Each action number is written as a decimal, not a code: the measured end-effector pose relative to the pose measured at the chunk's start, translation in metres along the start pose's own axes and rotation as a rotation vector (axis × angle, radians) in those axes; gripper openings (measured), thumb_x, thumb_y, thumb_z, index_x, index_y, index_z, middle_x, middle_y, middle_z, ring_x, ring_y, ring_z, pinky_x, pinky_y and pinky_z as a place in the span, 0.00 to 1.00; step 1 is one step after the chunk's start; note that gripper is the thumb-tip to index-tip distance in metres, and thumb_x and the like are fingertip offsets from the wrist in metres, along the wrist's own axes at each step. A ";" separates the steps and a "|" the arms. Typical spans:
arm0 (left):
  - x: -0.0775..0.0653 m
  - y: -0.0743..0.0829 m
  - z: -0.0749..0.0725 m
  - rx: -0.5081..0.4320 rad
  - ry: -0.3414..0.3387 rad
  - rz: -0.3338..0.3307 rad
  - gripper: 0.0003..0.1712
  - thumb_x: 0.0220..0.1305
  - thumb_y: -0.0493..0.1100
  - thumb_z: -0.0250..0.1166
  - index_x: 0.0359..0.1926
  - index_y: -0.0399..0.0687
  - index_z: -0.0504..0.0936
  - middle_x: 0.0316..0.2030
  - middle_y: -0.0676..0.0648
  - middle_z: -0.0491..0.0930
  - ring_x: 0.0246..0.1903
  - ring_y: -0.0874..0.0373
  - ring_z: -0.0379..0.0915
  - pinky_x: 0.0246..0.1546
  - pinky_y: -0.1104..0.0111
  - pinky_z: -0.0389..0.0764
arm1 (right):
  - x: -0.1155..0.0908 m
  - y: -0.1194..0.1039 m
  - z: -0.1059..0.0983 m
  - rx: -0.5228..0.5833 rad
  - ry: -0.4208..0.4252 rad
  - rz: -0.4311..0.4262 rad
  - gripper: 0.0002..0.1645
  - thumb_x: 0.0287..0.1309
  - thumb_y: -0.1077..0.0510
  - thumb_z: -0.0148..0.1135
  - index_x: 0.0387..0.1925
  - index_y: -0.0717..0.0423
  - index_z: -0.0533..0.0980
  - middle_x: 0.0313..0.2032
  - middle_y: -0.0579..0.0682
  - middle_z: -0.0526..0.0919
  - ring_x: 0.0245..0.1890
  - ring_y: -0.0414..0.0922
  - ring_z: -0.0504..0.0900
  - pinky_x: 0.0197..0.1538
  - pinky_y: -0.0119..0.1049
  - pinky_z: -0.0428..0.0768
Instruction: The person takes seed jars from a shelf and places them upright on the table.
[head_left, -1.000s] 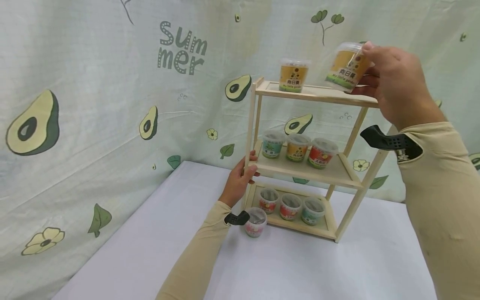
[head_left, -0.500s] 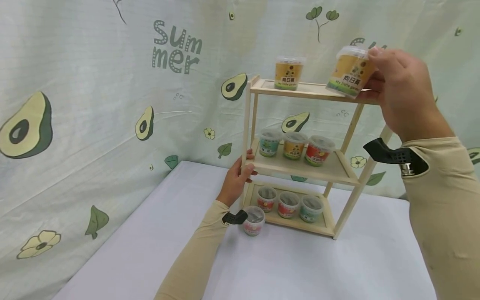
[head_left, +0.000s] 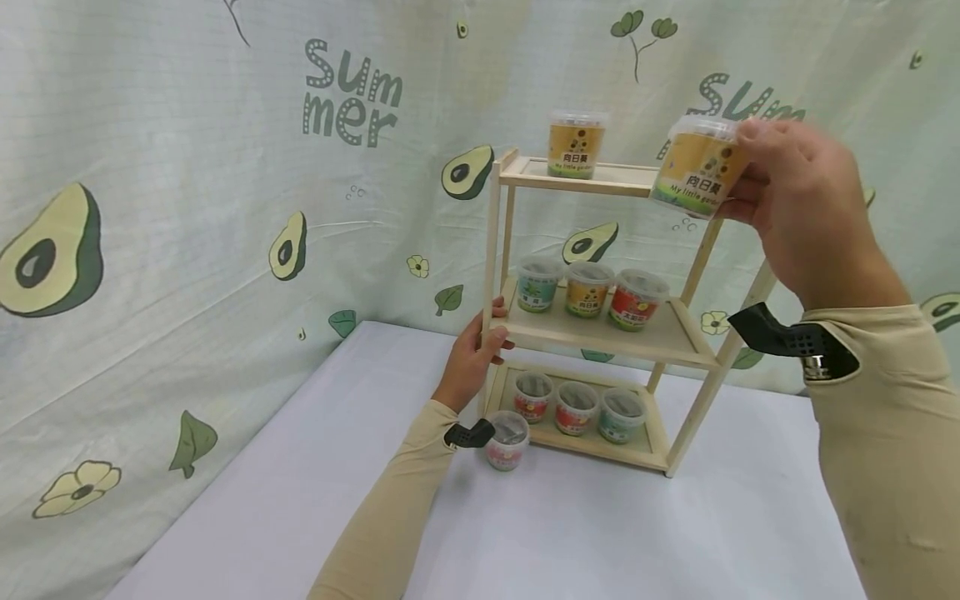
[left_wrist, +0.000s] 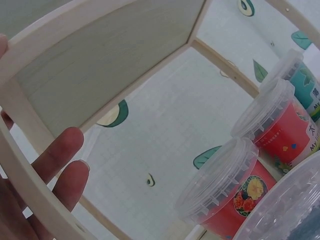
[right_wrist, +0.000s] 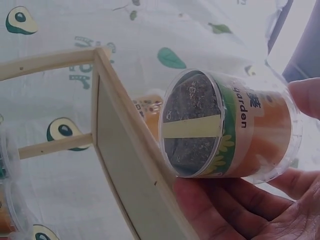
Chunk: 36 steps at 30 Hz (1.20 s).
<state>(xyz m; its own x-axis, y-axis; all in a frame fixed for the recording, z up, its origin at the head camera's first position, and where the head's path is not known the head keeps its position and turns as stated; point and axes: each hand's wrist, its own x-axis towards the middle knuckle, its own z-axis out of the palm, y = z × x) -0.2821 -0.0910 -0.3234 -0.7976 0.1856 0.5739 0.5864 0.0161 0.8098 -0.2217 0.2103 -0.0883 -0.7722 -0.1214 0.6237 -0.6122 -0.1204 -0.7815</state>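
Note:
My right hand (head_left: 806, 196) pinches a clear plastic cup (head_left: 696, 171) with a yellow sunflower label, thumb near the lid and fingers beneath. The cup is tilted in front of the top board of a wooden three-tier shelf rack (head_left: 693, 333). In the right wrist view the dark contents of the cup (right_wrist: 192, 102) show through its base. On the rack's left post my left hand (head_left: 471, 360) has its grip, at the height of the middle board. Two fingertips (left_wrist: 65, 150) show past the post in the left wrist view.
A matching yellow cup (head_left: 576, 146) stands on the top board's left. The middle board bears teal, yellow and red cups (head_left: 637, 302); below are two red cups (head_left: 577, 408) and a teal one (head_left: 622, 417). A pink cup (head_left: 507, 442) stands on the table by the rack's left front.
My right hand has come down with the yellow cup, from above the top board to in front of its edge. The left hand keeps its grip on the post.

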 end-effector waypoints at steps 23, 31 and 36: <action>0.000 -0.004 0.000 -0.009 -0.007 0.009 0.24 0.79 0.42 0.51 0.70 0.35 0.65 0.74 0.40 0.59 0.51 0.35 0.77 0.45 0.42 0.77 | -0.033 0.033 0.006 -0.005 -0.030 -0.005 0.21 0.74 0.54 0.56 0.58 0.64 0.73 0.52 0.59 0.79 0.44 0.52 0.81 0.46 0.31 0.81; 0.010 -0.039 0.001 0.009 0.043 0.017 0.23 0.79 0.46 0.52 0.70 0.49 0.69 0.73 0.52 0.64 0.48 0.44 0.79 0.41 0.53 0.80 | -0.046 0.047 0.006 -0.039 -0.054 0.024 0.21 0.75 0.54 0.53 0.61 0.62 0.71 0.54 0.59 0.75 0.47 0.52 0.78 0.48 0.30 0.79; 0.011 -0.041 0.001 0.013 0.048 0.020 0.22 0.78 0.50 0.53 0.69 0.56 0.70 0.71 0.59 0.66 0.47 0.52 0.80 0.39 0.63 0.79 | -0.056 0.059 0.002 0.028 -0.043 0.035 0.18 0.75 0.56 0.51 0.59 0.63 0.71 0.52 0.59 0.75 0.46 0.50 0.79 0.48 0.30 0.79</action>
<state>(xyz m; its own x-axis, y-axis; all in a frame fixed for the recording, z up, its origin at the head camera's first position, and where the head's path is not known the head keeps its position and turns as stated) -0.3151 -0.0884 -0.3507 -0.7913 0.1385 0.5956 0.6041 0.0259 0.7965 -0.2140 0.2080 -0.1696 -0.7847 -0.1682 0.5966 -0.5795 -0.1427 -0.8024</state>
